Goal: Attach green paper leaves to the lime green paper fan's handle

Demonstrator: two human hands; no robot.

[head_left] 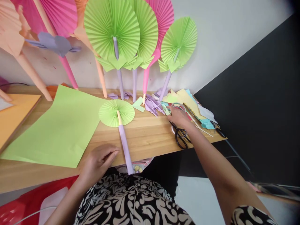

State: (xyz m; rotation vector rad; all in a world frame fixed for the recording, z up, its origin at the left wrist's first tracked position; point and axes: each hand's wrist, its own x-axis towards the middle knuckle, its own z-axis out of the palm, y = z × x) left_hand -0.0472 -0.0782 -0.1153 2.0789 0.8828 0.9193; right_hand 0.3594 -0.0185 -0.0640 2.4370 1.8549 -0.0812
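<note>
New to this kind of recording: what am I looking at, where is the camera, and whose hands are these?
There is no machine: the one picture comes from a camera on a person's head, looking down at their own bare hands. The left hand rests on the wooden table, fingertips by the lilac handle of a green paper fan, holding nothing. The right hand reaches onto a tape ring among paper scraps; whether it grips is unclear. Black scissors lie by that wrist, a green sheet lies left, and finished fans lean on the wall.
</note>
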